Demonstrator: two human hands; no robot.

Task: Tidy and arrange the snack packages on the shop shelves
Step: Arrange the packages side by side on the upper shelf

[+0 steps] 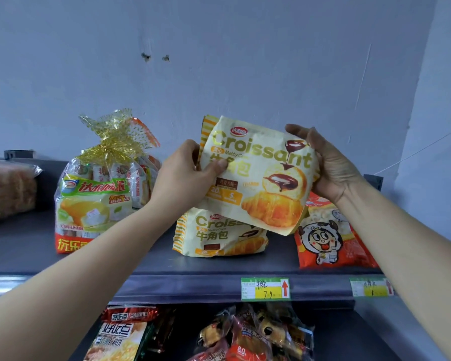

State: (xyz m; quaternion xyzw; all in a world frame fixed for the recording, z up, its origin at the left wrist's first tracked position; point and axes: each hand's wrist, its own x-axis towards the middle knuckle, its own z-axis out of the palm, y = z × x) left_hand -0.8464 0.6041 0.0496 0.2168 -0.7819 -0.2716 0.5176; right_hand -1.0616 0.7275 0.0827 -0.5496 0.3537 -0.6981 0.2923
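Behind everything, a pale blue-grey wall (219,48) filled the upper half of the view, marked by two small dark holes. Below it ran the dark top shelf (167,261), with a lower shelf partly visible underneath at the near edge.

At the left of the top shelf stood a tall clear pie bag (97,194), tied at its neck with gold ribbon. Held up above the middle of the shelf, tilted down to the right, was the croissant bag (258,178), cream and yellow with its printed front facing the camera. A striped edge of a similar pack showed just behind its upper left corner; whether that one was also held could not be told. At the right, a red cartoon bag (328,235) leaned on the shelf, its top hidden behind the held bag. A second croissant pack (214,235) stood on the shelf directly beneath the held one. At the far left lay a clear-wrapped pack (8,191).

On the lower shelf lay a noodle-type packet (117,334) and a heap of small wrapped snacks (258,332).

Both hands were clamped on the croissant bag: the left hand (185,175) pinched its left edge, thumb on the front, and the right hand (328,162) cupped its right edge.

Two price tags (265,289) hung on the shelf's front lip.
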